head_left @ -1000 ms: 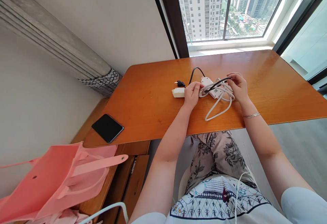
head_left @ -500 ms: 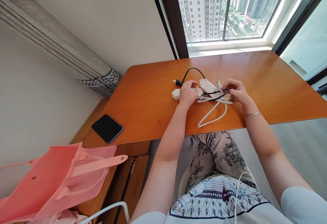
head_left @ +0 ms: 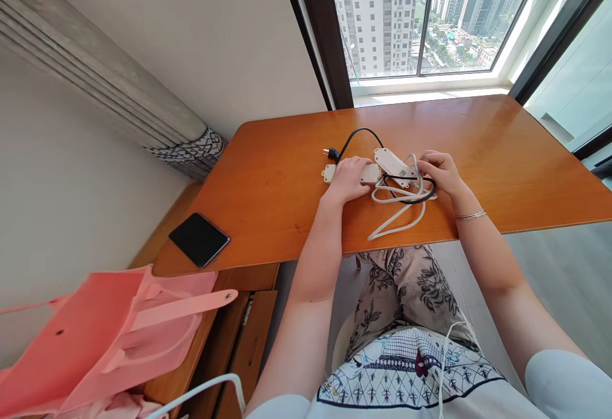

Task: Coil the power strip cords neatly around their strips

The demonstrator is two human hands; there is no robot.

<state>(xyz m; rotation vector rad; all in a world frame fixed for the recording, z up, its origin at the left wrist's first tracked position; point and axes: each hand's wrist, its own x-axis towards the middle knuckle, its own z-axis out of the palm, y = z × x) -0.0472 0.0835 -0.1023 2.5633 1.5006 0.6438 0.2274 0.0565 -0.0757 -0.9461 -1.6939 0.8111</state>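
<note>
White power strips (head_left: pixel 391 162), looped cables (head_left: pixel 411 201)

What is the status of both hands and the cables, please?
Left hand over long white block. Right hand at white cable, grip unclear. Black cord looped across cable, possible snag.

Head-worn view, forward and down

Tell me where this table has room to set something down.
The table is bare between the phone and black plug, and from the right hand to the right edge. Crowded between the hands: white cord, black cord and white block.
</note>
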